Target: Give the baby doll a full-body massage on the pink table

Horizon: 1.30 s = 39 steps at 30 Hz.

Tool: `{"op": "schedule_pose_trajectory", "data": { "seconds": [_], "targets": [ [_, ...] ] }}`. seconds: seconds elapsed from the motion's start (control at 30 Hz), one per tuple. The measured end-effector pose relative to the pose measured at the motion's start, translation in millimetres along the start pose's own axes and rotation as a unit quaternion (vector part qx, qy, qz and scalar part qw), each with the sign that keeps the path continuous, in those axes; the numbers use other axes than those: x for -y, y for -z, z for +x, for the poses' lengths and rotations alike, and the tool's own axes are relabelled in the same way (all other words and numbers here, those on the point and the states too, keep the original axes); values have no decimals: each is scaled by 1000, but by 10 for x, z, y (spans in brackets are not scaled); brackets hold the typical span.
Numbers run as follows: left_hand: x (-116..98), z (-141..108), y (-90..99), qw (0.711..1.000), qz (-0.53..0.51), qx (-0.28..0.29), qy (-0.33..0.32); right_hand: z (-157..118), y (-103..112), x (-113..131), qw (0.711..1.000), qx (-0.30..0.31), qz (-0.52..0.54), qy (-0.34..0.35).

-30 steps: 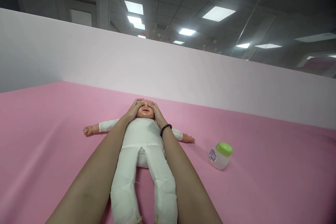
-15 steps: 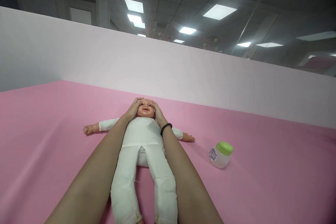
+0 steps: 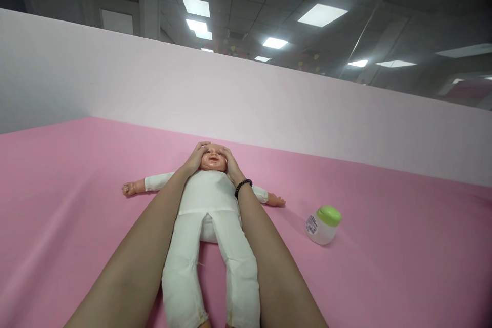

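Observation:
A baby doll [image 3: 209, 192] lies on its back, its hard head away from me and its white cloth legs toward me. My left hand [image 3: 196, 160] is cupped against one side of the doll's head, fingers curving over the brow. On the other side my right hand [image 3: 232, 165] holds the head the same way, the thumb near the eye. Between both hands the doll's face stays visible. A dark beaded bracelet [image 3: 243, 187] circles my right wrist. The doll's arms stretch out sideways past my forearms.
A clear jar with a green lid [image 3: 323, 225] stands to the right of the doll. Under everything spreads a pink surface [image 3: 384, 256]. A low white wall [image 3: 246, 97] rises behind it, with glass above showing reflected ceiling lights.

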<state>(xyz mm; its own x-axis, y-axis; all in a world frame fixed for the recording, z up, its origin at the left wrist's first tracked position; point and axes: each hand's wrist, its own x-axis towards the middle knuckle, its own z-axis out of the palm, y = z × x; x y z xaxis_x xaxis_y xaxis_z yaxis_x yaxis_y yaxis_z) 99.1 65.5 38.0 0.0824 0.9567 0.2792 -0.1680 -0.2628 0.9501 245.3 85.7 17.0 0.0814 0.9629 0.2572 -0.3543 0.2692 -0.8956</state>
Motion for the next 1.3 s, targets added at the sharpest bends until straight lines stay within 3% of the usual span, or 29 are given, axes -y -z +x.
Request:
{"op": "schedule_pose_trajectory", "data": {
  "seconds": [0.3, 0.7, 0.93, 1.3],
  "targets": [
    [-53, -94, 3, 999, -8, 32, 20, -30, 17, -5, 1000, 9, 5, -6],
    [-40, -53, -3, 999, -14, 11, 39, -69, -13, 61, 999, 14, 34, -34],
    [-131, -268, 186, 990, 6, 134, 36, -309, 83, 183, 996, 49, 48, -61],
    [-108, -265, 288, 984, -11, 175, 45, -464, 94, 354, 989, 120, 31, -82]
  ]
}}
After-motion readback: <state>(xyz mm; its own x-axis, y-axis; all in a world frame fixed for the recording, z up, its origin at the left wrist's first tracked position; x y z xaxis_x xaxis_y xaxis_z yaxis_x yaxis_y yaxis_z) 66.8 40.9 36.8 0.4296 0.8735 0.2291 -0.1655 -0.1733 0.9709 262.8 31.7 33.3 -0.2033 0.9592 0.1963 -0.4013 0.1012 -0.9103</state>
